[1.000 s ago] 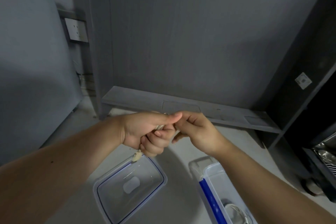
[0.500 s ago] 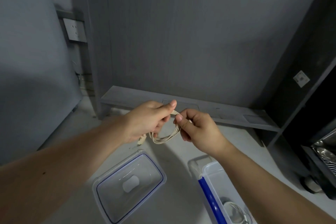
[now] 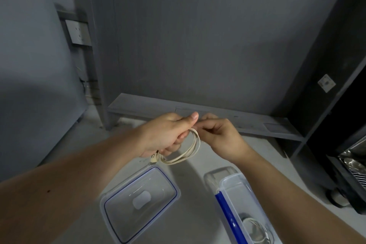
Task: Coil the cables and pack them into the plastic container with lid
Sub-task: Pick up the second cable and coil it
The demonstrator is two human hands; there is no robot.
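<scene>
A cream cable [image 3: 185,153] hangs in a loose coil of several loops between my hands, above the pale table. My left hand [image 3: 166,135] grips the coil's top, thumb stretched out toward the right; the cable's plug dangles below its palm. My right hand [image 3: 219,135] pinches the cable at the coil's upper right, fingertips meeting the left thumb. The clear plastic container [image 3: 233,184] with a blue edge stands at the lower right, with another coiled cable [image 3: 255,228] inside. Its clear lid [image 3: 138,202] with a blue seal lies flat on the table at the lower centre.
A low grey shelf [image 3: 247,123] runs along the wall behind my hands. A dark cabinet [image 3: 336,105] with a metal rack stands at the right. A wall socket [image 3: 76,32] sits at the upper left.
The hands have drawn slightly apart and the coil, first bunched inside my left fist, now hangs out as a wider open loop below them.
</scene>
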